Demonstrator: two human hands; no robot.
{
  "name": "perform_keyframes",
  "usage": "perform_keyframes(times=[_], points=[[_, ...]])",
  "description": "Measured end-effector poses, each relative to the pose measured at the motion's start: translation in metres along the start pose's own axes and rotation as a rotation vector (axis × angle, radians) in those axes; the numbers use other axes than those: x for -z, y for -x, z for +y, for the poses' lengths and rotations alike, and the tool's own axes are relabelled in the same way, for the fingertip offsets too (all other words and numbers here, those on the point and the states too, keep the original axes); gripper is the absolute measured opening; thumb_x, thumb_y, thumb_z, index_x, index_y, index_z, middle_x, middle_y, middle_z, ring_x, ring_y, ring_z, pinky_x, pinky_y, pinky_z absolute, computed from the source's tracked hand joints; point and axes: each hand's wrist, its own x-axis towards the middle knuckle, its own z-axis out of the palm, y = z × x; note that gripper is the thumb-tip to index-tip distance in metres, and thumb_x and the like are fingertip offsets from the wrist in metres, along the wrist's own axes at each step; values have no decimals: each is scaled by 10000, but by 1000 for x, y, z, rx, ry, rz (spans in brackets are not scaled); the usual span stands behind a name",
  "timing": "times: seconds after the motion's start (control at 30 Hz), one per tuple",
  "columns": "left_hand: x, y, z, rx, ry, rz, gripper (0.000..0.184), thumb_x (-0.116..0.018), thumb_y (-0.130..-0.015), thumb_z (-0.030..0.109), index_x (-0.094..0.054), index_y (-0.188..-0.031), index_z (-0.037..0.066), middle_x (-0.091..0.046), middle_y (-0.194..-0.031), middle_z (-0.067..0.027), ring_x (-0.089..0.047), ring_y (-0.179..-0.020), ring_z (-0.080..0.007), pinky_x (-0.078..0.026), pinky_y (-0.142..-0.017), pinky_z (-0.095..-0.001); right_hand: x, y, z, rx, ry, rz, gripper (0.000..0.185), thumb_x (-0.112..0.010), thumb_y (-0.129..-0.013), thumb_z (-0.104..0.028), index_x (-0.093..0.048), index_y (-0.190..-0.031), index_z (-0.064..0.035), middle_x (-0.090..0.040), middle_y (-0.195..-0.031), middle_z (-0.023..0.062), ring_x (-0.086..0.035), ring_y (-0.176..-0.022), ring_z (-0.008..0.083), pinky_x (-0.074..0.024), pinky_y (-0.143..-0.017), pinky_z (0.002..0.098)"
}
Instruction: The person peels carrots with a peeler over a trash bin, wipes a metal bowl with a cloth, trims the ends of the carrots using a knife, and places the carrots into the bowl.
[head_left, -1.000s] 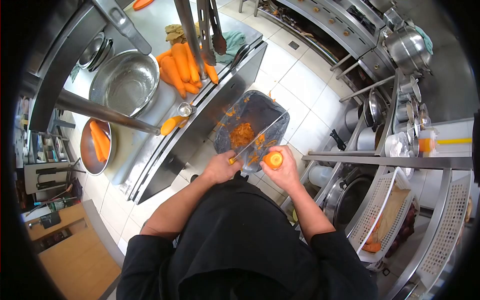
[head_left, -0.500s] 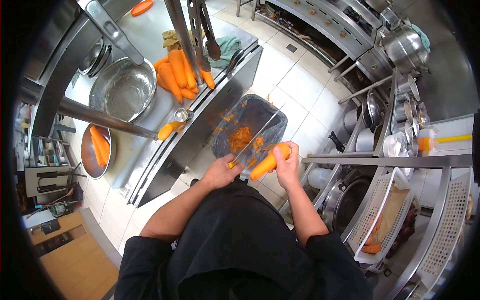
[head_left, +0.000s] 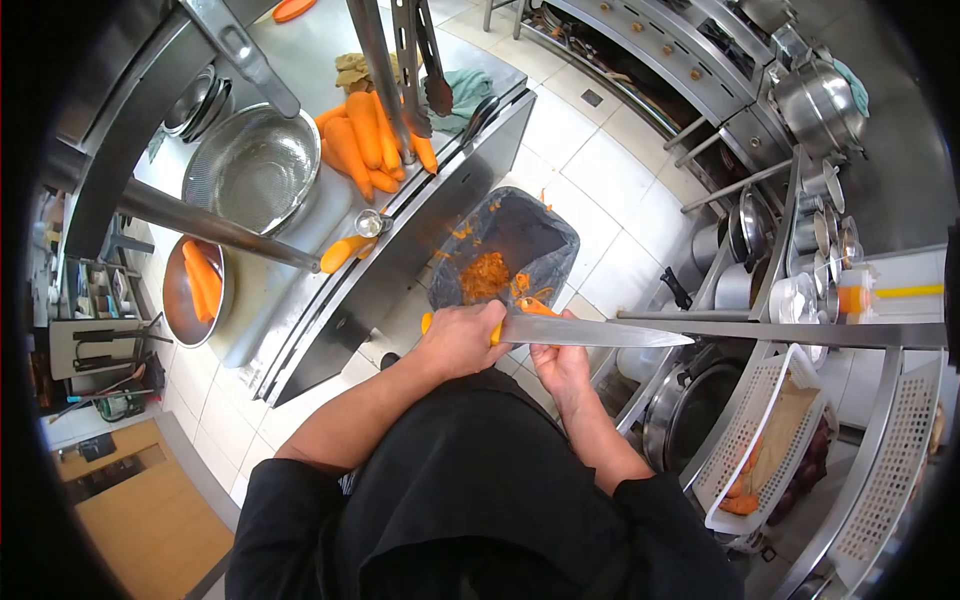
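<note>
My left hand (head_left: 460, 340) is wrapped round the yellow handle of a long knife (head_left: 600, 331), whose broad blade points right, across my other hand. My right hand (head_left: 562, 372) is behind and below the blade, closed on a carrot (head_left: 537, 307) that is mostly hidden by the blade. Beneath both hands stands a bin (head_left: 556, 238) lined with a dark bag, with orange peelings (head_left: 485, 275) inside. Several whole carrots (head_left: 366, 135) are piled on the steel counter at the upper left.
On the counter (head_left: 455, 60) are a large strainer (head_left: 250, 170), a yellow-handled tool (head_left: 345, 252) and a green cloth (head_left: 465, 95). A steel bowl (head_left: 172, 300) holds carrots. Shelves with pans (head_left: 690, 410) and white baskets (head_left: 770, 440) stand right; a stove (head_left: 660, 45) is beyond.
The knife has swung from pointing up over the bin to pointing right. The carrot, earlier in plain view in my right hand, is now mostly behind the blade.
</note>
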Motion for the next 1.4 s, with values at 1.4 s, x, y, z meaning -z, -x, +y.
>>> perform_keyframes(times=[1.4], points=[[-42,66,-137,381,354,-206,453,-510,-883,361,-587,-1210,58,-657,-1111,-236,-609,-1079,-420,-491,-933,-468,-153,45,72,203,1014,-645,446,-675,-834,-69,-489,-1239,-78,-590,-1105,121,-614,-989,260,-517,-868,406]])
